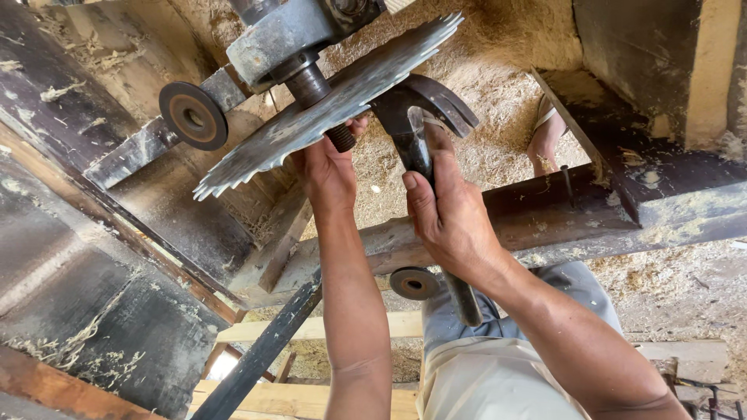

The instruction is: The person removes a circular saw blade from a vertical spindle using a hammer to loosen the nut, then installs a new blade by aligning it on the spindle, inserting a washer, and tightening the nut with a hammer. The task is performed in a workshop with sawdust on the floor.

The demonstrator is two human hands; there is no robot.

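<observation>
Dusty toothed saw blade [311, 117] tilted on its shaft; left hand [327, 175] grips beneath, right hand [447, 214] clutches claw hammer [416, 132]

Daylight scene, fairly bright, soft and diffuse; no hard-edged shadows. Brightest zone: sawdust floor [498, 85] at upper middle, pale and slightly washed out. Small blown-out patch at bottom left between the planks [226, 364]. Left side dark: black timber [85, 257] loses detail in shade. Saw blade [327, 101] shows a dull grey sheen on its flat face, no strong glare. Underside of the blade throws shade on the left hand [327, 175]; the right hand [451, 218] is evenly lit, skin texture sharp. Focus holds across the centre. Wide-angle stretch visible towards the corners; beams bow slightly. No motion blur noted.
</observation>
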